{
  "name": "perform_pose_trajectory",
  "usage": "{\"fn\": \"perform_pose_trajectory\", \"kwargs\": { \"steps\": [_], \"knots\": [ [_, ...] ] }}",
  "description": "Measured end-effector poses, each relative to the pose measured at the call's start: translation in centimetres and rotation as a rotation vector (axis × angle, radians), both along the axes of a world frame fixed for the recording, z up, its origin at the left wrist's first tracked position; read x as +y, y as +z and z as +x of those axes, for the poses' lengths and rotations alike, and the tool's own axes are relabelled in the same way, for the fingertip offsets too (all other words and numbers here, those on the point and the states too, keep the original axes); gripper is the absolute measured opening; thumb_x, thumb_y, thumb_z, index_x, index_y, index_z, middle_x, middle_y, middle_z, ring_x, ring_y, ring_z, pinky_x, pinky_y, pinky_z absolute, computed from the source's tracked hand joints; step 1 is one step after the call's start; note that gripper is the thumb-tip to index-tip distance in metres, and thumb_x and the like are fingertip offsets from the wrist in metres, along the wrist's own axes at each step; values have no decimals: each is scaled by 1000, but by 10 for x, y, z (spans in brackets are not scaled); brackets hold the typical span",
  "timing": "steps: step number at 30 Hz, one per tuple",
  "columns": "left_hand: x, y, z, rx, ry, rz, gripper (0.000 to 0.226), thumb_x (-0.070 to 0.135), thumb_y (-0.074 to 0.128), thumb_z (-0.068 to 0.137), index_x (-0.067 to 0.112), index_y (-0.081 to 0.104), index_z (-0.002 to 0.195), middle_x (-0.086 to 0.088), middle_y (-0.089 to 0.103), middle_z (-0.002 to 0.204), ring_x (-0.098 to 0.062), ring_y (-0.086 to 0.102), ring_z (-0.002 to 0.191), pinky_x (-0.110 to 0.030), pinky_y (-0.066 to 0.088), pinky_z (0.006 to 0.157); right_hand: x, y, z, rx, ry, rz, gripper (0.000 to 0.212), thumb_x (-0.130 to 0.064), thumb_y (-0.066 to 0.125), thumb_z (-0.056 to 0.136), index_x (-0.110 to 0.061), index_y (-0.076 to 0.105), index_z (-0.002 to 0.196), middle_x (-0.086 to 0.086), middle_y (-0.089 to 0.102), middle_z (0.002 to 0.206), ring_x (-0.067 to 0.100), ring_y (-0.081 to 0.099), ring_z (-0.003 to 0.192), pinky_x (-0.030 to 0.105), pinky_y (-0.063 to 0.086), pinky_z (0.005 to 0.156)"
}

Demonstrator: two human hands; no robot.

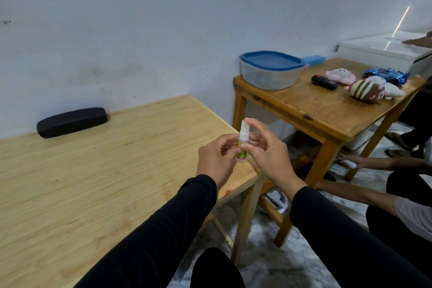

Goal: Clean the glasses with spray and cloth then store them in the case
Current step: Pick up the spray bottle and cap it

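A small clear spray bottle (312, 142) with a green label stands upright above the right edge of the light wooden table (98, 182). My left hand (216, 159) grips its lower body. My right hand (264, 149) holds it too, with the index finger resting on the white spray head. A black glasses case (71, 122) lies shut at the table's back, near the wall. I see no glasses and no cloth; something thin may be hidden in my left hand.
A darker wooden table (327, 110) stands to the right with a blue-lidded plastic container (271, 70), plush toys (367, 89), a blue toy car (387, 75) and a black remote (323, 82). Other people's arms and legs (374, 163) are low on the right.
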State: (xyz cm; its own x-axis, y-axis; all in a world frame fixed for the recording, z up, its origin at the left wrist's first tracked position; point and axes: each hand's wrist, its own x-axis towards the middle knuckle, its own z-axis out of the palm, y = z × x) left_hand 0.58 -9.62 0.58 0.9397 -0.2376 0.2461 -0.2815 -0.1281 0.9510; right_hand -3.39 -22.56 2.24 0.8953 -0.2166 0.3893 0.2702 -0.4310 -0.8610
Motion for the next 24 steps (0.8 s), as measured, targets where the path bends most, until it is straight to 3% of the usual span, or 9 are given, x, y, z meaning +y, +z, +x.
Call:
{"fn": "perform_pose_trajectory", "kwargs": {
  "steps": [12, 18, 24],
  "knots": [
    [0, -1, 1, -7, -9, -7, 27, 11, 68, 82, 24, 69, 106, 10, 72, 91, 6, 64, 84, -4, 47, 73, 6, -4, 3, -57, -71, 10, 60, 3, 68, 80, -48, 54, 107, -5, 66, 98, 3, 65, 99, 10, 50, 77],
    [5, 2, 0, -23, 18, 129, 34, 18, 64, 86, 24, 60, 119, 8, 69, 99, 6, 61, 88, 0, 43, 73, 8, 1, 5, -17, -75, -24, 61, -2, 69, 81, -53, 50, 108, -11, 64, 96, -2, 65, 93, 7, 49, 74],
    [36, 14, 13, -45, 183, 365, 35, 27, 53, 93, 24, 52, 127, 1, 58, 127, -14, 52, 117, -20, 35, 92, 29, 11, 21, -2, -69, -37, 55, -8, 68, 83, -42, 50, 122, -16, 60, 95, -19, 58, 87, 3, 47, 72]
  ]
}}
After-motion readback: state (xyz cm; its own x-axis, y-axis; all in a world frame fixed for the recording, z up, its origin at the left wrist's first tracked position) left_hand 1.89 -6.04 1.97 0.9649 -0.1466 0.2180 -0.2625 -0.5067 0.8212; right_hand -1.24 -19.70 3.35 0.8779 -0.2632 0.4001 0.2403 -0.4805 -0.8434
